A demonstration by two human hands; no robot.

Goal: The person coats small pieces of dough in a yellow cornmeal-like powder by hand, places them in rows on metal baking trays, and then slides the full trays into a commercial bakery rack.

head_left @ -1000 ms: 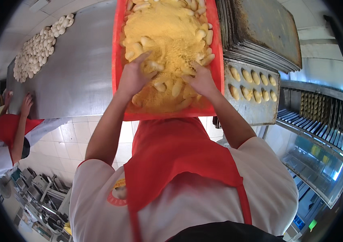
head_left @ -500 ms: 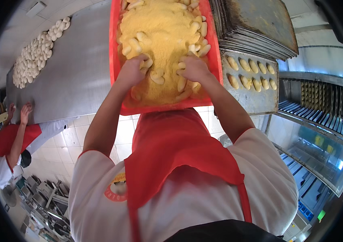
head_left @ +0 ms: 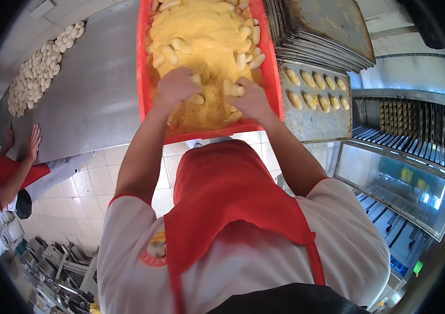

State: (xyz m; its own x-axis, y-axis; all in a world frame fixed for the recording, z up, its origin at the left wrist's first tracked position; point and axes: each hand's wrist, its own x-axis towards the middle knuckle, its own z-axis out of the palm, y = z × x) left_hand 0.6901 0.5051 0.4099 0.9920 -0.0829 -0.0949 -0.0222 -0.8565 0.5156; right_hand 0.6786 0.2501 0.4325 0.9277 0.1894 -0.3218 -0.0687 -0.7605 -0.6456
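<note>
A long red tub [head_left: 271, 65] lies before me, filled with fine yellow crumbs [head_left: 196, 31] and pale oval dough pieces, several along its sides. Near its front end, my left hand [head_left: 177, 87] is curled around dough pieces; a crumb-coated dough piece [head_left: 197, 99] shows beside its fingers. My right hand [head_left: 252, 100] faces it across a short gap, fingers closed on a pale dough piece [head_left: 237, 90]. More coated pieces lie in the crumbs under the right hand, partly hidden. Some finger parts are blurred.
Right of the tub, a metal tray [head_left: 324, 130] carries two rows of coated dough pieces, below stacked baking trays [head_left: 332, 31]. A tray rack [head_left: 403, 123] stands far right. On the left, a steel table [head_left: 97, 73] bears a dough-piece pile [head_left: 36, 73]; a co-worker's hand [head_left: 34, 140] rests at its edge.
My right hand has come nearer to me. Dough pieces that lay loose between my hands are now close to my fingers. The view has shifted slightly, and the co-worker's hand looks flatter on the table.
</note>
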